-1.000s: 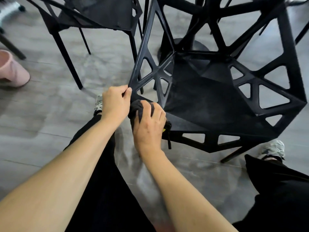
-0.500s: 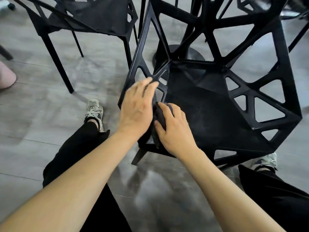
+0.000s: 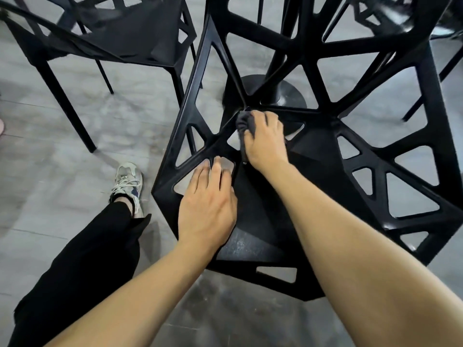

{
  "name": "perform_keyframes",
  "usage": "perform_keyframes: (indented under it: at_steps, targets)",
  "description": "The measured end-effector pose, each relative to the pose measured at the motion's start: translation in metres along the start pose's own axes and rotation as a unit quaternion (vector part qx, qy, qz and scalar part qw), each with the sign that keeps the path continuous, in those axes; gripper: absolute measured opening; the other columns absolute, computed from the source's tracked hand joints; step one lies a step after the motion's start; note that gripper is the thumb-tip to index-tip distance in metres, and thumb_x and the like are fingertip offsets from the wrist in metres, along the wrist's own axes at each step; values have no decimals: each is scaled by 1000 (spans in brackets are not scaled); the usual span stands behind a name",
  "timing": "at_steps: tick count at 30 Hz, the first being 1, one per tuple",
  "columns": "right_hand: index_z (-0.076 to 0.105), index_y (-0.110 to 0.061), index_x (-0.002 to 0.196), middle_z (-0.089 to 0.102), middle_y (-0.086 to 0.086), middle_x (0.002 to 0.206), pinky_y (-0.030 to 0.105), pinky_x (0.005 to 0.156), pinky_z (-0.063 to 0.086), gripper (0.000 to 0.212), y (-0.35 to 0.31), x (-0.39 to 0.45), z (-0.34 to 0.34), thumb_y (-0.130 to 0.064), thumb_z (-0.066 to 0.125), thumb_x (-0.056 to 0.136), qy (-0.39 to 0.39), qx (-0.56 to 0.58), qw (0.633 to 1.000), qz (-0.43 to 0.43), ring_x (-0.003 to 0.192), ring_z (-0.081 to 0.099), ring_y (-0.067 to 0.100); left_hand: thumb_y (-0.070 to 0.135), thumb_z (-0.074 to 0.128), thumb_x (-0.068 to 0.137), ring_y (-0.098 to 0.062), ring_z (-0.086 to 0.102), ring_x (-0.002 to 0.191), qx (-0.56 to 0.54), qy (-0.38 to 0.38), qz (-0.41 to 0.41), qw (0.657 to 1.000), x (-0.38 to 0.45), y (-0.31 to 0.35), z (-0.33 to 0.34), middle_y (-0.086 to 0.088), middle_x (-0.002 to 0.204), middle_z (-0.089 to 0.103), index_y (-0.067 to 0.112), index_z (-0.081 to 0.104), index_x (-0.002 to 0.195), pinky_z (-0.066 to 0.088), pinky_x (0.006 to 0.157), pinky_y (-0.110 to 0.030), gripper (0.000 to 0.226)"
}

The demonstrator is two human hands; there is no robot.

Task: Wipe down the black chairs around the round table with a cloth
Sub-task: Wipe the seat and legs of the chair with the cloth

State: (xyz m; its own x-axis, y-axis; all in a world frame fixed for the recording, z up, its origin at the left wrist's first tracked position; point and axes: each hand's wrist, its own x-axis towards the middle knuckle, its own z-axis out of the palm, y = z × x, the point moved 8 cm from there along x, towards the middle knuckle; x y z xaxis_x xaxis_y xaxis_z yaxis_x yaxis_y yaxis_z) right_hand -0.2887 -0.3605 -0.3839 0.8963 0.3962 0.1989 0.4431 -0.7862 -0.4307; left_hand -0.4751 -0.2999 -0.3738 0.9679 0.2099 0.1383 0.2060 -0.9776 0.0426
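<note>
Near black chair is being viewed from above; open triangular lattice on arms and back, solid seat panel in the middle. Dark grey cloth is being gripped in the right hand, fingers curled round it, and is being pressed against the inner back-left corner of the seat where the lattice struts are meeting. Left hand is being laid flat on the seat's left edge, fingers released and extended, tips blurred. Round base of the table is being seen through the chair back. Second black chair is being kept well apart at upper left. Black trouser leg and pale trainer are being rested on the grey floor, left of the near chair
</note>
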Motion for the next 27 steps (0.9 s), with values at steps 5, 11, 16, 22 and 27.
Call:
perform_keyframes:
  at_steps: [5, 11, 16, 22, 27]
  targets:
    - [53, -7, 134, 50, 21, 132, 51, 90, 47, 46, -3, 17, -8, -28, 54, 93, 31, -108, 993, -49, 111, 51, 44, 23, 43, 92, -35, 62, 102, -17, -3, -9, 1000, 0, -1, 3, -19, 155, 40, 8, 63, 106, 44, 104, -43, 28]
    - [48, -7, 136, 47, 21, 136, 49, 99, 39, 45, 75, 53, -69, -33, 49, 100, 158, -76, 969, 175, 121, 47, 42, 24, 47, 92, -27, 62, 81, -18, 24, -20, 999, 1, 0, -1, -16, 155, 42, 11, 63, 95, 48, 92, -36, 21]
    - [42, -5, 142, 36, 17, 149, 51, 110, 32, 49, 31, 87, -22, -27, 50, 99, -7, -75, 972, 222, 140, 31, 40, 26, 49, 94, -23, 64, 78, -16, 17, -23, 999, 0, 1, 1, -15, 156, 42, 14, 63, 96, 50, 88, -33, 18]
    - [50, -5, 128, 42, 16, 140, 48, 101, 40, 35, 15, 72, -25, -23, 52, 98, 11, -110, 978, 175, 131, 37, 39, 29, 50, 95, -21, 64, 81, -30, 22, -24, 999, -2, -2, 0, -13, 156, 41, 15, 63, 99, 49, 89, -32, 20]
    - [57, -5, 115, 52, 16, 124, 53, 90, 49, 32, 7, 44, -21, -24, 53, 91, 61, -88, 989, 103, 119, 46, 39, 28, 49, 93, -23, 63, 78, -41, 24, -24, 999, -1, -3, 0, -15, 155, 42, 15, 61, 93, 49, 85, -33, 18]
